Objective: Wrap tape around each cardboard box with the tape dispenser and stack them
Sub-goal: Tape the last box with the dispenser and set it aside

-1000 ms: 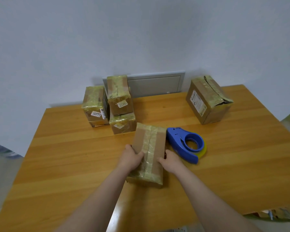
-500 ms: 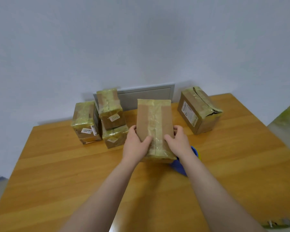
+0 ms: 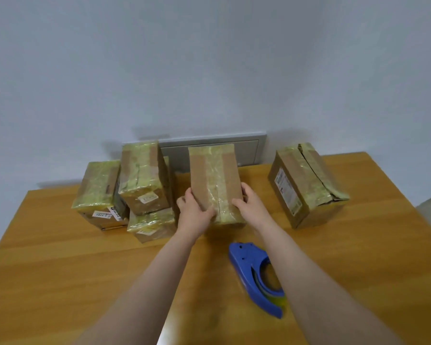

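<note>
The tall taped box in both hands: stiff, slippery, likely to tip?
Probably stiff: the box shows square edges between the left hand and right hand. Its glossy tape band may feel slick. Tall and narrow-based, it could tip if stood like this.

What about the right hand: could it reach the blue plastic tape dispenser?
Probably not yet: the right hand grips the taped cardboard box; once freed, the blue tape dispenser lies uncovered near its forearm.

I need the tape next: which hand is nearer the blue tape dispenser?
Right. The right hand grips the taped box directly beyond the tape dispenser; the left hand grips the box's other side, farther left.
</note>
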